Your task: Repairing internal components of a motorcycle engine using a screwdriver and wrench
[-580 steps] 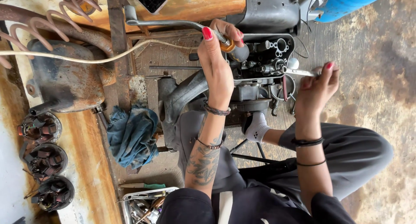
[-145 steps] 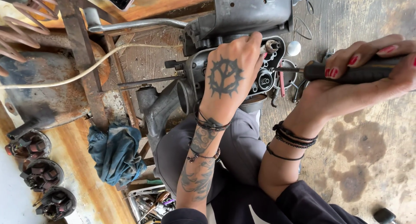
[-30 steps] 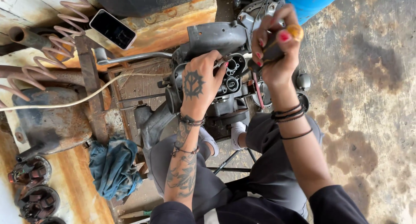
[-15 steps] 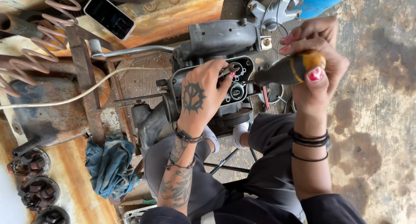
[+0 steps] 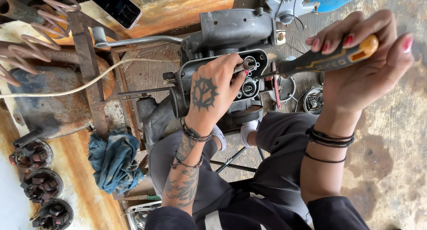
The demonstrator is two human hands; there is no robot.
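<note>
View: looking straight down from the wearer's head onto a cluttered workshop table and a concrete floor.
Left hand [image 5: 213, 89]: tattooed on the back, resting on the open face of a grey engine casing [image 5: 231, 34], with the fingertips pinched on a small metal part [image 5: 247, 64] by a round opening.
Right hand [image 5: 364, 65]: closed around the handle of a black and orange screwdriver [image 5: 331, 58], whose shaft points left and whose tip reaches the casing just beside the left fingertips.
Hands together or apart: apart, each clamped on its own thing, the right well out to the side.
Engine casing: sits at the table edge, above the wearer's knees in dark trousers.
Table [image 5: 178, 9]: rusty orange and worn, carrying a phone [image 5: 114, 6] near the top, copper-coloured coiled springs [image 5: 26, 47] and a pale cord [image 5: 80, 87].
Lower left: a crumpled blue rag [image 5: 113, 161] and three round wound coil parts [image 5: 42, 185] in a row.
</note>
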